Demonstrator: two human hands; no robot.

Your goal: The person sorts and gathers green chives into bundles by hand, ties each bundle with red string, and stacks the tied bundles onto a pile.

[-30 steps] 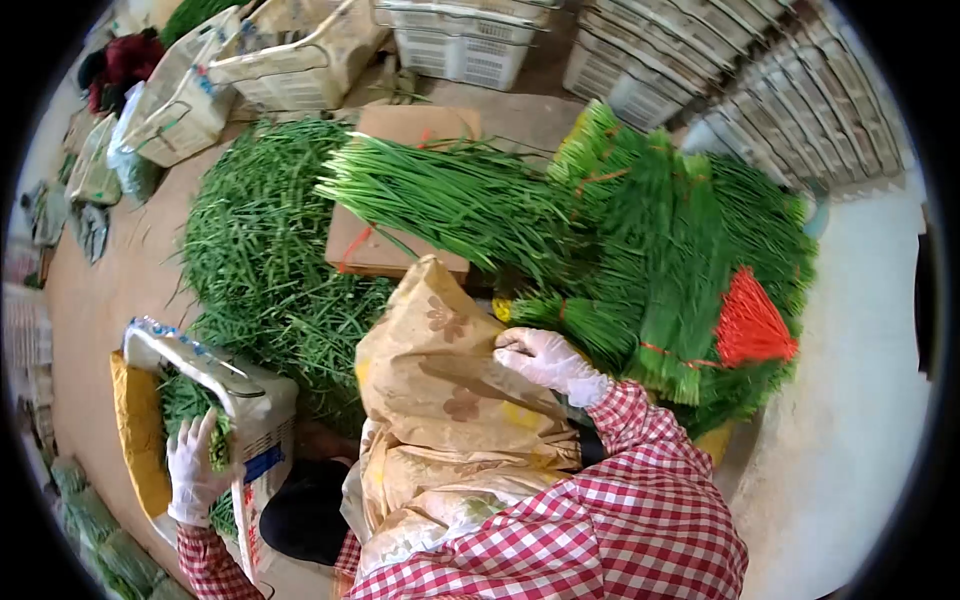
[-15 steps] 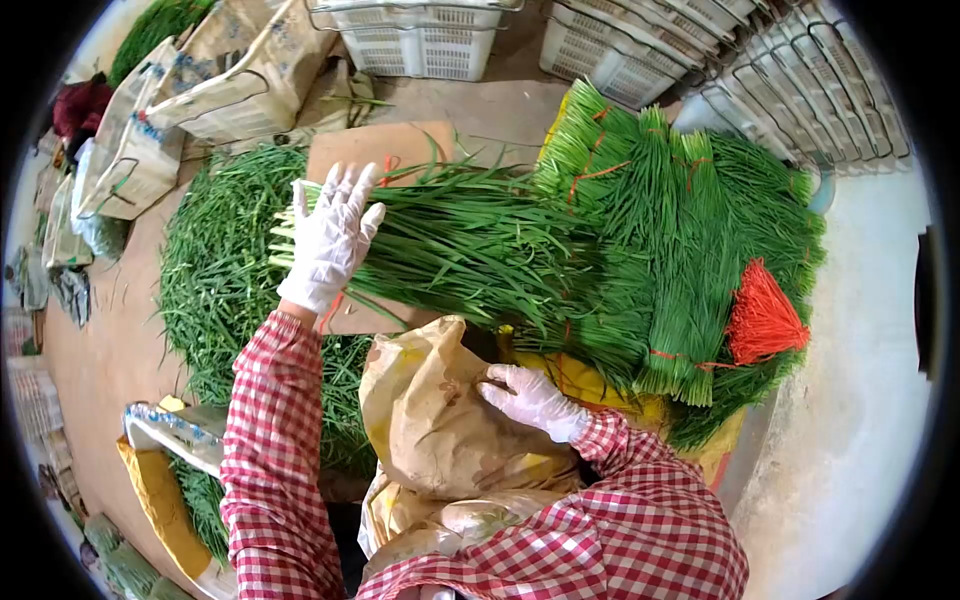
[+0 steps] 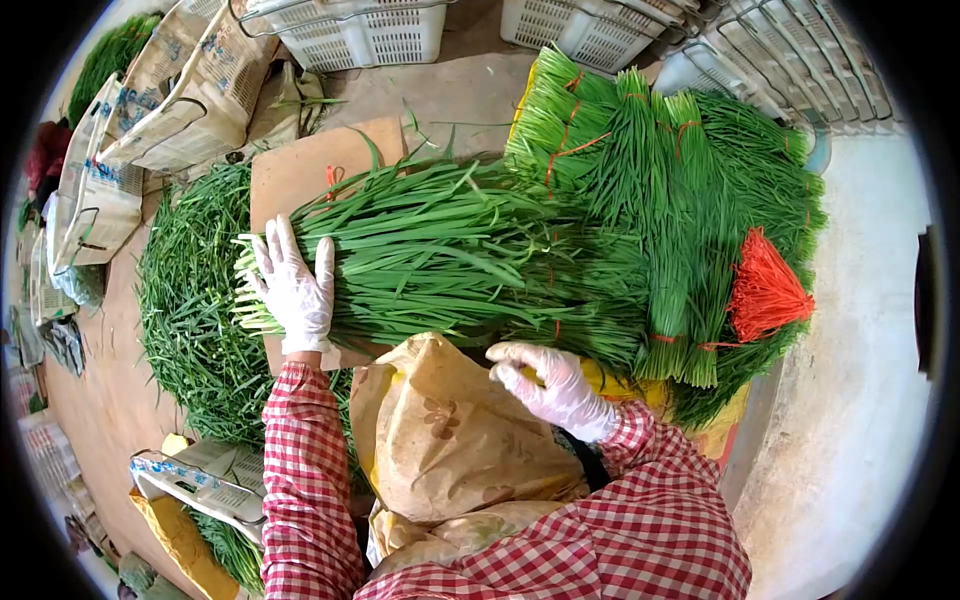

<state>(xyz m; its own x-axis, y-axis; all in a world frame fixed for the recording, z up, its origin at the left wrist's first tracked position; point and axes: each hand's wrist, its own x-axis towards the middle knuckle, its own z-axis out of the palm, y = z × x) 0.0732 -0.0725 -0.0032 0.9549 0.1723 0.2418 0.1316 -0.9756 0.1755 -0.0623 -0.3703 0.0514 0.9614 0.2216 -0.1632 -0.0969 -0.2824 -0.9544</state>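
A loose bunch of Chinese chives (image 3: 430, 240) lies across a brown board (image 3: 290, 175), pale stem ends to the left, leaves to the right. My left hand (image 3: 293, 290), in a thin white glove, rests flat on the stems near those ends, fingers stretched out. My right hand (image 3: 555, 392), gloved too, hovers at the bunch's near side beside my tan apron (image 3: 450, 430). Its fingers are loosely bent, with a gap from the thumb and nothing between them. A red tie (image 3: 332, 180) lies on the board's far part.
Tied chive bundles (image 3: 665, 230) are stacked at right, with a heap of red ties (image 3: 768, 290) on them. Loose green leaves (image 3: 195, 310) pile up at left. White crates (image 3: 350, 35) stand at the back; another crate (image 3: 205, 480) holding greens is at lower left.
My left hand has moved nearer to me over the stem ends. My right hand has lifted slightly off the apron. The view has shifted a little, and the chives look more spread out.
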